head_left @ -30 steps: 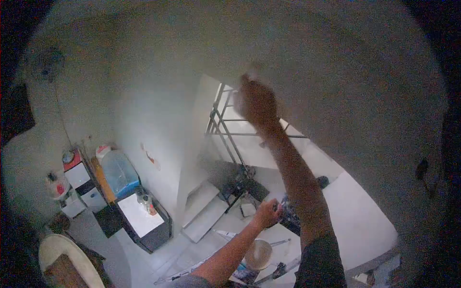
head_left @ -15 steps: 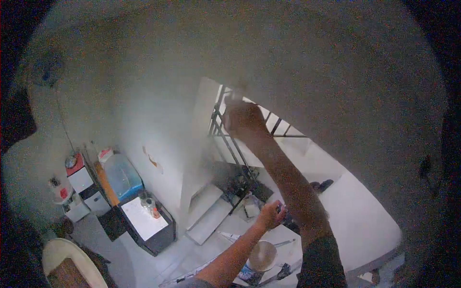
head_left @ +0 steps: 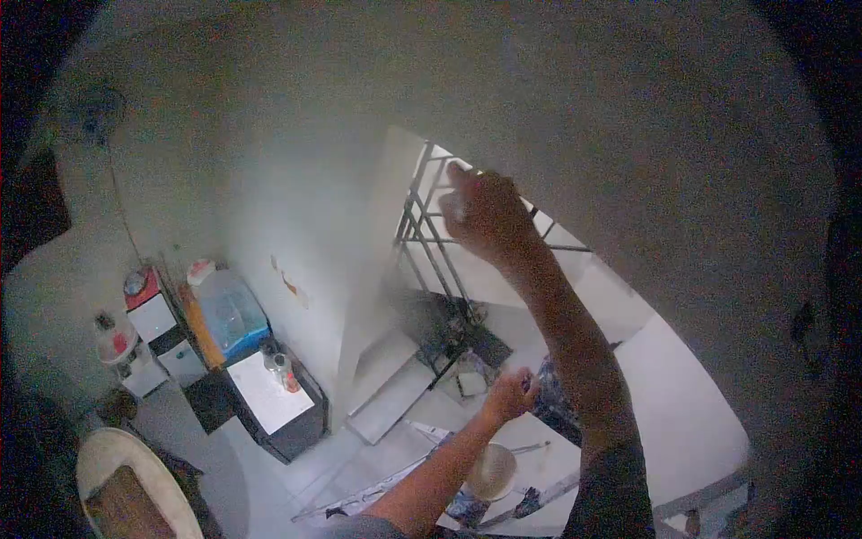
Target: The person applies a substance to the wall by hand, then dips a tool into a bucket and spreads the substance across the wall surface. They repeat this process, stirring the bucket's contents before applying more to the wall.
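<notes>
The right hand [head_left: 489, 216] is raised in front of dark metal bars [head_left: 414, 194]; its fingers appear curled but are blurred, so whether anything is gripped cannot be told. The left hand [head_left: 514, 395] is held lower, beside a dark patterned item [head_left: 558, 409]; its grip likewise cannot be determined. A round beige container [head_left: 492, 473] is positioned on the white surface [head_left: 557, 463] below the left hand.

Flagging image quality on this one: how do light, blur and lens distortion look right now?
Head view: dim and grainy, corners dark and rounded, suggesting a wide lens; same head view: the white cabinet top is bright, with little surface detail; head view again: the raised right hand looks soft, its grip unclear, and the wall fan is murky.
</notes>
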`<state>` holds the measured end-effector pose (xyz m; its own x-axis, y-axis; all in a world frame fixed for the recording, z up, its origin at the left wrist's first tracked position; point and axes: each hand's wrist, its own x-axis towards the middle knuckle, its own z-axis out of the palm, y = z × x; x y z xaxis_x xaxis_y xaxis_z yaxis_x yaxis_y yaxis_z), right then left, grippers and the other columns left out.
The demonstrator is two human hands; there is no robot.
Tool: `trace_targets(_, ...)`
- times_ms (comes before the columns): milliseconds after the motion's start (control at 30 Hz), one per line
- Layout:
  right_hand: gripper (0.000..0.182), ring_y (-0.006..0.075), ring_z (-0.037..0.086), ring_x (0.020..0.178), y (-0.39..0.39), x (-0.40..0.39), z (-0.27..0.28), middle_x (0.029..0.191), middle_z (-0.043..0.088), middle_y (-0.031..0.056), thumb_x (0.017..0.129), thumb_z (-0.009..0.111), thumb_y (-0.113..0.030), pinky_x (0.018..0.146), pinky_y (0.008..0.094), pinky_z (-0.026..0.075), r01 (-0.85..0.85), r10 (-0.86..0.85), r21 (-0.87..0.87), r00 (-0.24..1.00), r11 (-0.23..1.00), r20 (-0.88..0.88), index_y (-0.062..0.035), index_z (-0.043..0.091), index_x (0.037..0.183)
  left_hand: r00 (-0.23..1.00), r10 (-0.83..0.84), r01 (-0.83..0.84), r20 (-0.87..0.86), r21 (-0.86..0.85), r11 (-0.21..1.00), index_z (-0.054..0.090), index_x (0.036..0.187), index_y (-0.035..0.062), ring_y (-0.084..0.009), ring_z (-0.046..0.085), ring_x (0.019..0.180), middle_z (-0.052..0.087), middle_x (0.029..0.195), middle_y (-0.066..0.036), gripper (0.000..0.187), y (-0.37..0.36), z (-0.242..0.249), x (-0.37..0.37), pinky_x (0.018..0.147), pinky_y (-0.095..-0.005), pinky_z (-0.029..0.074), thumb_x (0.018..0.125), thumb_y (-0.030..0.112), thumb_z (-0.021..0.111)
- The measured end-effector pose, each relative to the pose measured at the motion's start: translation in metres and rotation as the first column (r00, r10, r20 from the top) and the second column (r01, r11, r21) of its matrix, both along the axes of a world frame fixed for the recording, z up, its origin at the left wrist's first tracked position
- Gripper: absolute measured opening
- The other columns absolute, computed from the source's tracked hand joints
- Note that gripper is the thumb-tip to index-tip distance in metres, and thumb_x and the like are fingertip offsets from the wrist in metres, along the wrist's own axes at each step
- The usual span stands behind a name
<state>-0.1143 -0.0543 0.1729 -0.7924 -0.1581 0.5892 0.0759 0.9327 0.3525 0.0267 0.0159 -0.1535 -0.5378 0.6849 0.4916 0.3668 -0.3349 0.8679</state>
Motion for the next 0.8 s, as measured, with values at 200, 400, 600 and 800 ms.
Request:
trace_targets(200,0.032,0.0367,0.065,0.070,0.017,-0.014,0.026,0.068,0.061,0.0239,0.081,0.061,-0.017,0.066,0.0485,0.053,0.143,-0.135,0.042,0.980,0.989,-0.143,0.0049,0.055,0.103,0.998,-0.069,0.070,0.013,-0.107,0.992,0.058,0.090,0.0018,-0.0451,0.061,0.074,0.062,0.074,-0.027,0.027,-0.013,0.014,-0.003,0.069,-0.0516,0.048,0.086,0.028,0.058)
trace_targets(400,0.039,0.0405,0.063,0.078,-0.010,-0.011,0.025,0.086,0.062,0.0280,0.084,0.055,-0.026,0.080,0.0536,0.048,0.114,-0.106,-0.047,0.983,0.992,0.153,0.0036,0.055,0.109,0.995,0.074,-0.075,-0.062,-0.022,0.997,0.058,0.087,0.0016,-0.0441,0.061,0.069,0.061,0.070,-0.025,0.025,-0.008,0.013,-0.001,0.064,-0.0493,0.049,0.086,0.027,0.060)
trace_targets(600,0.029,0.0358,0.065,0.068,0.019,-0.028,0.081,0.075,0.062,0.0238,0.082,0.058,-0.012,0.065,0.0459,0.053,-0.141,0.200,0.182,0.911,0.973,-0.360,0.0016,0.052,0.107,0.997,0.070,-0.070,-0.042,-0.019,0.997,0.059,0.082,0.0037,-0.0415,0.061,0.062,0.059,0.066,-0.025,0.022,-0.007,0.017,-0.003,0.056,-0.0466,0.047,0.086,0.025,0.063)
trace_targets(800,0.031,0.0372,0.065,0.072,0.005,-0.030,0.039,0.079,0.065,0.0197,0.080,0.055,-0.027,0.068,0.0500,0.054,0.027,-0.030,0.166,0.999,0.986,0.011,-0.0029,0.060,0.098,0.992,0.101,-0.103,-0.071,-0.032,0.994,0.060,0.082,0.0043,-0.0410,0.062,0.064,0.059,0.065,-0.025,0.021,-0.012,0.024,0.002,0.058,-0.0459,0.048,0.086,0.024,0.062)
